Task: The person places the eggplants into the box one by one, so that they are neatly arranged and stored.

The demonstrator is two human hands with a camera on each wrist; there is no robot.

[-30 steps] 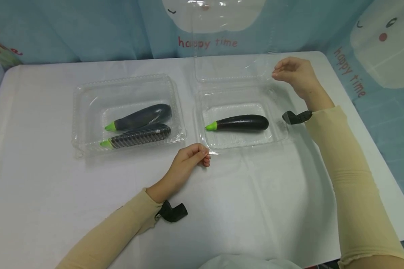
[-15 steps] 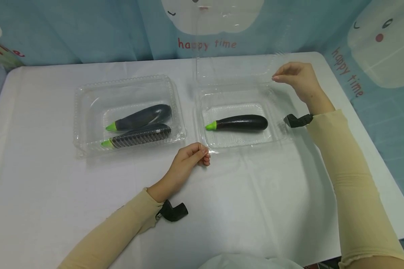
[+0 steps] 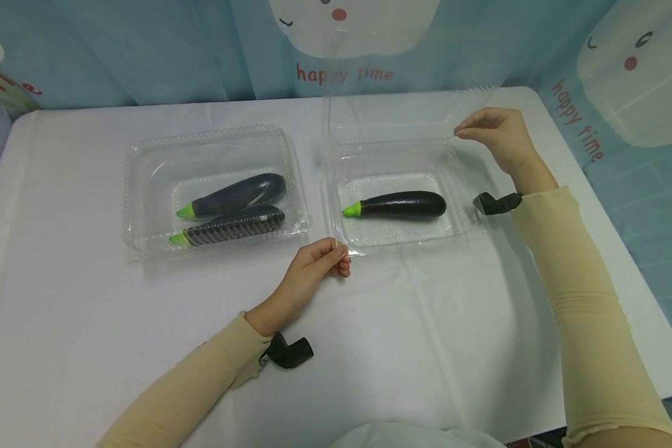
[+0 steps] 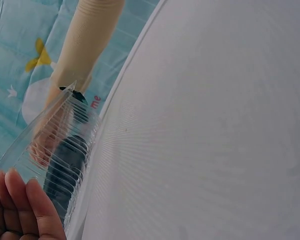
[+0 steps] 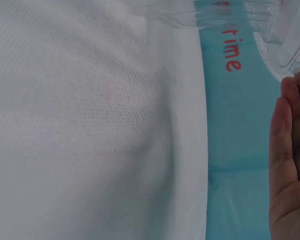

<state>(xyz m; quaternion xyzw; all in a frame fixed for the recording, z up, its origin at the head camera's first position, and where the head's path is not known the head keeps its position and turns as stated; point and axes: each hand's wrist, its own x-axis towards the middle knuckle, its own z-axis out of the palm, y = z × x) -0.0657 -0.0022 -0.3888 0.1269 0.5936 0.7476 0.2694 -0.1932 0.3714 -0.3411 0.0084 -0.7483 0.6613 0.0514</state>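
A clear plastic clamshell container (image 3: 389, 235) lies opened on the white table, with one dark eggplant (image 3: 406, 204) with a green tip inside. My left hand (image 3: 313, 264) pinches the container's front left corner. At the back right, my right hand (image 3: 498, 134) pinches the edge of the raised lid (image 3: 389, 115), which stands tilted up behind the base. In the right wrist view, part of the lid (image 5: 279, 30) shows beyond the fingers (image 5: 281, 135). Through the ribbed plastic in the left wrist view, the eggplant (image 4: 65, 172) appears dark.
Left of it stands a second clear container (image 3: 207, 146) with two eggplants, a rear one (image 3: 241, 194) and a front one (image 3: 235, 229) seen through its ribbed wall. A blue printed curtain (image 3: 173, 50) hangs behind the table (image 3: 425, 336).
My right hand has come slightly toward me, and the raised lid has shifted its tilt with it. My left hand, the eggplants and the other container stay in place.
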